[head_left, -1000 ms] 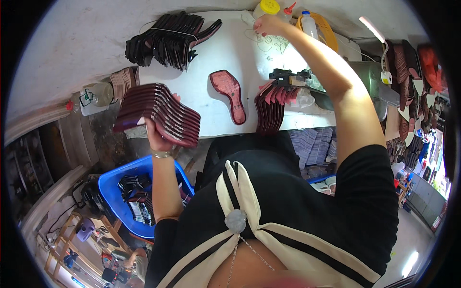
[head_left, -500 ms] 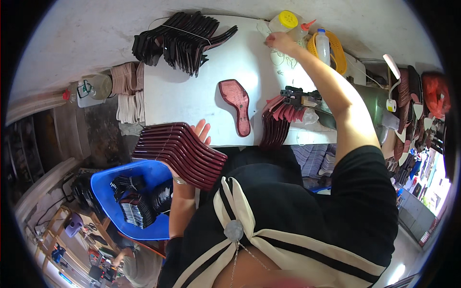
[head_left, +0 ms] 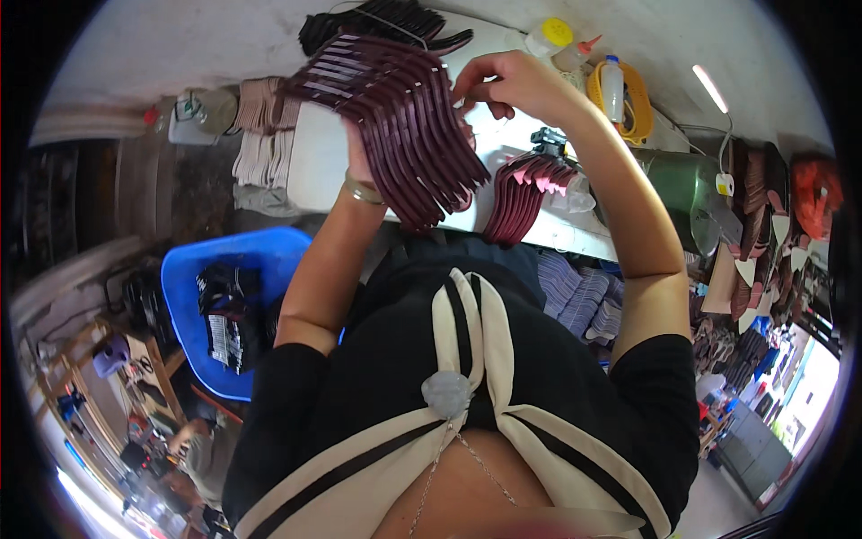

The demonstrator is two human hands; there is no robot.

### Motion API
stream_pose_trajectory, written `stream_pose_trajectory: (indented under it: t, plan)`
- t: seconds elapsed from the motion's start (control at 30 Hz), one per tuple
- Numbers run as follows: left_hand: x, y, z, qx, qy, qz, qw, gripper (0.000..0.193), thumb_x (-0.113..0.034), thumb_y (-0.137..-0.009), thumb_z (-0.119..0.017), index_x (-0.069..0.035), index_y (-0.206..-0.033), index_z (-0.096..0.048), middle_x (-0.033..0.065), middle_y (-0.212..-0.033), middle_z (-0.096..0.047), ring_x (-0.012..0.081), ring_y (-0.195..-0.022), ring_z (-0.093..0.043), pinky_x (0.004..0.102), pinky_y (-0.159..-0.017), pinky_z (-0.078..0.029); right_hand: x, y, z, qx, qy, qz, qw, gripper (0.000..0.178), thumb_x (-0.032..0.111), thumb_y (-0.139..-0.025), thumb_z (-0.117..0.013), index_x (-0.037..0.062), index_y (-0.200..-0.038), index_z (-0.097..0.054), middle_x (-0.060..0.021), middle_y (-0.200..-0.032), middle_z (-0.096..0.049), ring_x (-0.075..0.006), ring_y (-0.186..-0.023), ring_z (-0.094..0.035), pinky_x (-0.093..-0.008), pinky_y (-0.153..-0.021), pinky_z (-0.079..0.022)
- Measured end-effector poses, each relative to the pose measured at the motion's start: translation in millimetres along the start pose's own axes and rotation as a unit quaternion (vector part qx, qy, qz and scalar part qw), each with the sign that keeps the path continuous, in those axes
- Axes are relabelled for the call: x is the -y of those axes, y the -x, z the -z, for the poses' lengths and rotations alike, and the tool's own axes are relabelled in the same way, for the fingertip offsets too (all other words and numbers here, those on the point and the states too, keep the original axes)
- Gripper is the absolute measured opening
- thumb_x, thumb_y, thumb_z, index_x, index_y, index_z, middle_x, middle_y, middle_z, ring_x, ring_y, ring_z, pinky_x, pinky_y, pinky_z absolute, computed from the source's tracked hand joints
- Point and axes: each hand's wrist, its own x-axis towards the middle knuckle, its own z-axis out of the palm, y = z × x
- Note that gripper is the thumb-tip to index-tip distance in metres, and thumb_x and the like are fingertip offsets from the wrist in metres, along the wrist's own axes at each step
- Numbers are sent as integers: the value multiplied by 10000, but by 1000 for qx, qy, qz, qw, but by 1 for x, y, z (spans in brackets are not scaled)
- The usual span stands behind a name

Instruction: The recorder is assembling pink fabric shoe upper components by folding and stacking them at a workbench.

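Black top [head_left: 575, 377], plain dark cloth; short sleeves [head_left: 287, 391], loose at the hem, ending above the elbow. Broad cream bands [head_left: 498, 346] slope in from both shoulders, each with a black stripe [head_left: 467, 332] along its length, and meet mid-chest — two tails hang on from there. At the meeting point, a rounded pale-grey ornament [head_left: 446, 395]. Fine silvery chain [head_left: 486, 472] in the open V-neck. Left wrist [head_left: 356, 168]: one smooth, pale bangle [head_left: 363, 189]. Below the top — dark lower garment [head_left: 453, 254], bluish-black.
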Motion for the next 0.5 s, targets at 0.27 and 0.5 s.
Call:
stream_pose_trajectory:
  t: [0.27, 0.5]
  plan:
    - [20, 60, -36, 8, 52, -68, 996, 920, -742, -790, -346, -6, -1342, -348, 243, -1263, -470, 359, -1167, -474, 467, -1013, -356, -91, 14, -55, -98, -45, -100, 989, 256, 304, -851, -586, 67, -757, -606, 13, -586, -474, -66, -498, -419, -252, -437, -303]
    - [-1, 109, 14, -281, -290, -322, 856, 396, -355, -892, -560, -65, -1160, -524, 89, -1119, -586, 218, -1055, -554, 385, -959, -409, -62, 76, -180, 103, -701, 88, 701, 563, 395, -914, -502, 182, -1389, -288, -95, -1156, -488, -281, -945, -567, -437, -801, -509]
